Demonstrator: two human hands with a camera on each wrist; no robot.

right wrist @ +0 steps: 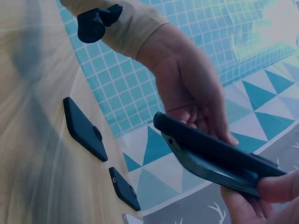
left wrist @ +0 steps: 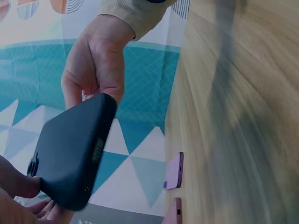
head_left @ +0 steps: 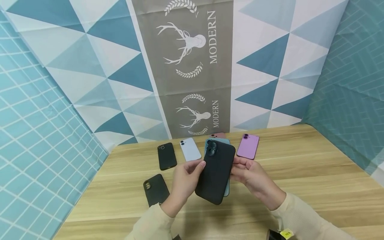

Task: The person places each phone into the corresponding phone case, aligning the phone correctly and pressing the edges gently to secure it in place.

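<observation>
A black phone case [head_left: 214, 176] is held tilted above the table, its back and camera opening facing up. Behind it a light blue phone [head_left: 227, 190] shows along the top and right edges. In the right wrist view a gap parts the case from the phone [right wrist: 201, 170] at the near end. My left hand [head_left: 186, 176] pinches the case's left side, thumb on its back. At the opposite edge my right hand [head_left: 255, 178] grips the phone, its thumb by the side and fingers beneath in the right wrist view. Part of the phone is hidden by the case.
On the wooden table [head_left: 300, 173] lie a black case [head_left: 156, 190], a smaller black phone or case [head_left: 166, 156], a white phone [head_left: 190, 149], a purple phone [head_left: 248, 146] and a partly hidden pink phone [head_left: 221, 135]. Patterned cloth [head_left: 261, 60] walls the back and sides.
</observation>
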